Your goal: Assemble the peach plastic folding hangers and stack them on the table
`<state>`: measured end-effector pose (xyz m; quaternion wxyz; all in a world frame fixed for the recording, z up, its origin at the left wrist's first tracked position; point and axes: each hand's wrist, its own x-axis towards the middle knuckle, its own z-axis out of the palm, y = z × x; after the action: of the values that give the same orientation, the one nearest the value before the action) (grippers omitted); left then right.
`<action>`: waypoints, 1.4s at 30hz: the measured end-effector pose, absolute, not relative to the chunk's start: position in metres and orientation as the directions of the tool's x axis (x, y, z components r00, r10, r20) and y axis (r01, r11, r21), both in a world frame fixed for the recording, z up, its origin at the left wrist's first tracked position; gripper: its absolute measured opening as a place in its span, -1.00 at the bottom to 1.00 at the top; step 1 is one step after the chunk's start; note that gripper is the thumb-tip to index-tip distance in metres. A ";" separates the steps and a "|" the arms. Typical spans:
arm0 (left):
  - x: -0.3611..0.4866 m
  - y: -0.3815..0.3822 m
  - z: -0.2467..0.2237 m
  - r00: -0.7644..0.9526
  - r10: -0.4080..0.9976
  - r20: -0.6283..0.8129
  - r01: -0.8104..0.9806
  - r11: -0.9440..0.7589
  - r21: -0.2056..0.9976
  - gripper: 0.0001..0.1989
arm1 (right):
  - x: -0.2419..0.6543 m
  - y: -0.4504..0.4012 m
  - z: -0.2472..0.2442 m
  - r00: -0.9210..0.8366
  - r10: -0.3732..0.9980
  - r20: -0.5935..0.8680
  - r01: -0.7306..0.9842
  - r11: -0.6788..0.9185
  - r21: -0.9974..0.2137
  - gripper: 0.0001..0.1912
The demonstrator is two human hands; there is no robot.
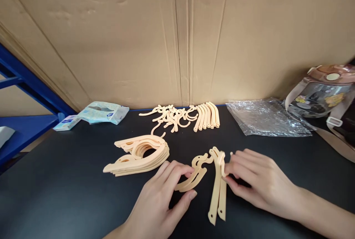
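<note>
In my right hand [257, 180] a small peach plastic hook [221, 159] is pinched between thumb and fingers. It is held over two long slats [215, 194] with holes in their ends, lying side by side on the black table. My left hand [166, 191] has its thumb apart from its curled fingers. Its fingertips touch or hover at some curved peach pieces [199, 178], partly hidden under the hand. A stack of folded peach hangers [151, 163] lies just beyond the left hand.
At the back are a heap of loose hooks [173, 117] and a row of curved slats [206, 117]. A clear plastic bag [269, 117] and a strapped water bottle [318, 96] stand right. Tissue packs [102, 112] lie left, beside a blue frame [36, 80]. Cardboard [124, 39] rises behind.
</note>
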<state>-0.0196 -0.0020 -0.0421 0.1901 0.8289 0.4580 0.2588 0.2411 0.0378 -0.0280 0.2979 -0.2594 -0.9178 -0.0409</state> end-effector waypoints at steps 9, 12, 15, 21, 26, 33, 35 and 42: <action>-0.020 0.001 -0.044 0.495 0.825 0.271 0.685 -0.563 0.461 -0.78 | 0.254 0.045 -0.038 -0.691 0.469 0.550 0.481 0.866 -0.134 -0.86; -0.022 0.000 -0.045 0.497 0.806 0.320 0.679 -0.591 0.436 -0.76 | 0.257 0.047 -0.041 -0.690 0.504 0.519 0.485 0.855 -0.185 -0.88; -0.024 0.000 -0.042 0.531 0.778 0.336 0.710 -0.624 0.325 -0.70 | 0.259 0.049 -0.039 -0.684 0.535 0.497 0.484 0.842 -0.240 -0.85; -0.030 0.002 -0.039 0.600 0.747 0.285 0.725 -0.659 0.201 -0.71 | 0.262 0.055 -0.036 -0.594 0.620 0.512 0.576 0.773 -0.266 -0.73; -0.032 0.006 -0.042 0.610 0.731 0.304 0.712 -0.675 0.194 -0.67 | 0.263 0.059 -0.047 -0.560 0.675 0.480 0.681 0.705 -0.198 -0.57; -0.031 0.006 -0.039 0.689 0.679 0.255 0.678 -0.728 0.105 -0.56 | 0.261 0.054 -0.044 -0.689 0.598 0.409 0.644 0.764 -0.034 -0.53; -0.030 0.006 -0.040 0.690 0.673 0.264 0.678 -0.730 0.089 -0.57 | 0.258 0.050 -0.044 -0.759 0.551 0.346 0.578 0.816 -0.032 -0.53; -0.028 0.003 -0.039 0.659 0.699 0.278 0.724 -0.689 0.019 -0.63 | 0.255 0.051 -0.050 -0.760 0.531 0.375 0.514 0.844 -0.155 -0.71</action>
<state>-0.0282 0.0029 -0.0391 -0.0468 0.9094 0.3913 0.1327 0.2554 0.0508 -0.0501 0.2062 -0.2786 -0.9378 0.0213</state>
